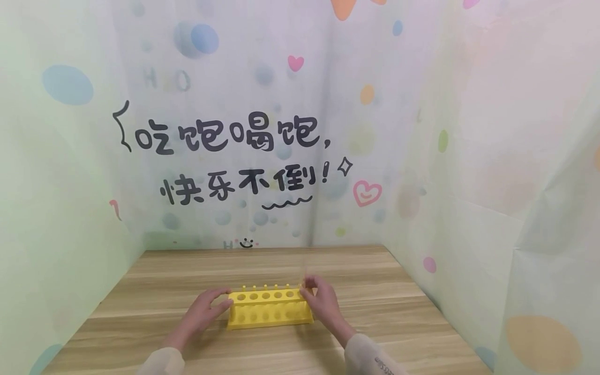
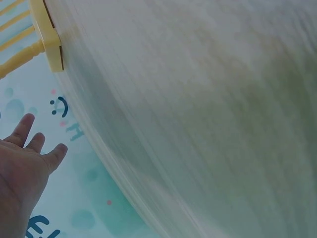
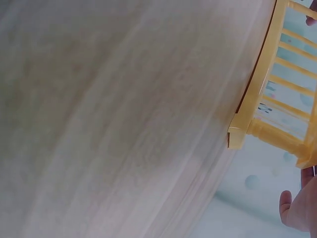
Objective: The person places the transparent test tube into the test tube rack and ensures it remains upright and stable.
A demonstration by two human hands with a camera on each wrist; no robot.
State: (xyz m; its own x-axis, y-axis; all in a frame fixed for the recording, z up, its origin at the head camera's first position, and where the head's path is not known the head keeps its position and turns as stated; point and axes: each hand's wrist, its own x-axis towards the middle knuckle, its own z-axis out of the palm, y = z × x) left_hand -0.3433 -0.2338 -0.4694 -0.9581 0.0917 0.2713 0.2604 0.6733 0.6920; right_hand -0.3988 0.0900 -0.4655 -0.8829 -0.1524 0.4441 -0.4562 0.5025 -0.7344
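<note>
A yellow test tube rack [image 1: 271,301] stands on the table, with a row of round holes along its top and short pegs behind them. At its left end is my left hand [image 1: 204,311], fingers spread beside the upper corner. In the left wrist view that hand [image 2: 27,171] shows extended fingers, apart from the rack [image 2: 49,42], holding nothing. My right hand [image 1: 323,300] is at the rack's right end, its fingers bent around a slim, see-through test tube [image 1: 303,268] that is only faintly visible. The right wrist view shows the right hand [image 3: 301,208] partly cut off beside the rack [image 3: 257,84].
The wood-grain table [image 1: 197,271] extends around the rack on all sides. A printed curtain [image 1: 262,219] with dark lettering hangs behind its far edge, and pale side curtains [image 1: 469,234] flank it closely.
</note>
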